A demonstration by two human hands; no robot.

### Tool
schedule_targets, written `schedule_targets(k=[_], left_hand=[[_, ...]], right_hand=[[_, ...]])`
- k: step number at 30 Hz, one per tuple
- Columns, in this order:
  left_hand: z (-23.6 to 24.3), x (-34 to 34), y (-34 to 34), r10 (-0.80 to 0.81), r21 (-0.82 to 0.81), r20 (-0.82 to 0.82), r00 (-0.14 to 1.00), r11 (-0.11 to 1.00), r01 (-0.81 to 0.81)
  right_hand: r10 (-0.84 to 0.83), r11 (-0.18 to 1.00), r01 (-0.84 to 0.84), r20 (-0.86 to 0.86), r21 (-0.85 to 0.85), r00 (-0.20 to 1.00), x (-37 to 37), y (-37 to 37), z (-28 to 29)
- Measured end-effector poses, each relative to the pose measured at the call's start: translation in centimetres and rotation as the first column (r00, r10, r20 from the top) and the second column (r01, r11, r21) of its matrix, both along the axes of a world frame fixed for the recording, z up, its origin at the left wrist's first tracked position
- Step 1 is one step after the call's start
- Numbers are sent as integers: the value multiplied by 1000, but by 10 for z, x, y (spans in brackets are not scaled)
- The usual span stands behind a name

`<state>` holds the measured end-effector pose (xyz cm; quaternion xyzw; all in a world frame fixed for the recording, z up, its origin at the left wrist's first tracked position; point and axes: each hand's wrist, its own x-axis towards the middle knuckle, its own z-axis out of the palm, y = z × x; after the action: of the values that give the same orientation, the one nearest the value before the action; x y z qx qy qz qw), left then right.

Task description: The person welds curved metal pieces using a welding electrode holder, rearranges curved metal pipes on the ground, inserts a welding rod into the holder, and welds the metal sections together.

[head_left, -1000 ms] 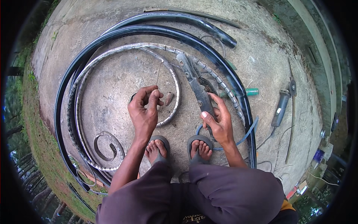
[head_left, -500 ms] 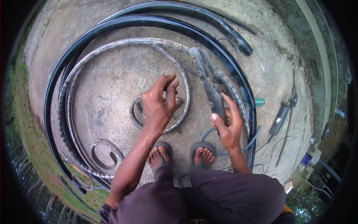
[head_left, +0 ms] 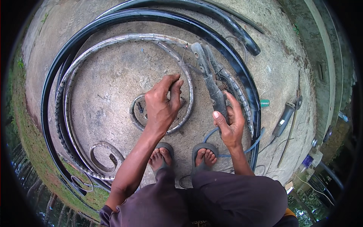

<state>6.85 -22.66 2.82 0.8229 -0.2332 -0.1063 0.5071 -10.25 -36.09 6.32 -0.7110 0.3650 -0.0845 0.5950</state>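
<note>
My left hand (head_left: 163, 100) pinches a thin welding rod (head_left: 183, 62) between thumb and fingertips. The rod points away from me and its upper tip sits just left of the jaw end of a worn dark electrode holder (head_left: 208, 85). Around that holder's lower part my right hand (head_left: 231, 126) is closed, thumb on the near side. A rusty spring (head_left: 222, 86) shows between the holder's two arms. Below the hand a blue cable (head_left: 211, 133) runs toward my foot. Behind both hands lies a spiral of bent metal bar (head_left: 145, 36) with ridges along it.
Bent black tubing (head_left: 124, 16) curves round the spiral on the concrete. To the right lie an angle grinder (head_left: 284, 119), a green cylindrical piece (head_left: 265, 103) and a thin rod (head_left: 286, 151). A smaller metal scroll (head_left: 99, 146) rests at left. My sandalled feet stand close below my hands.
The view has shifted slightly. Both hands keep their grips, and the rod's tip stays close beside the electrode holder's jaw end.
</note>
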Motion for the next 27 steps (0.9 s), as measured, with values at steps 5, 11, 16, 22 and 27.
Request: schedule_targets(k=[5, 11, 16, 22, 27], left_hand=[[-5, 1, 1, -2, -4, -6, 1000, 1000, 2], [-7, 1, 0, -3, -16, -10, 1000, 1000, 3], [-1, 1, -1, -2, -11, 0, 1000, 1000, 2], [-6, -3, -1, 22, -30, -72, 997, 999, -24], [-8, -4, 2, 1, -20, -65, 998, 1000, -2]], right_hand=[[4, 1000, -4, 5, -4, 1000, 2, 3, -3], [8, 1000, -8, -7, 6, 1000, 5, 2, -3], [3, 1000, -3, 0, -10, 1000, 5, 1, -2], [12, 1000, -12, -11, -24, 1000, 2, 2, -1], [39, 999, -39, 11, -6, 999, 0, 2, -5]])
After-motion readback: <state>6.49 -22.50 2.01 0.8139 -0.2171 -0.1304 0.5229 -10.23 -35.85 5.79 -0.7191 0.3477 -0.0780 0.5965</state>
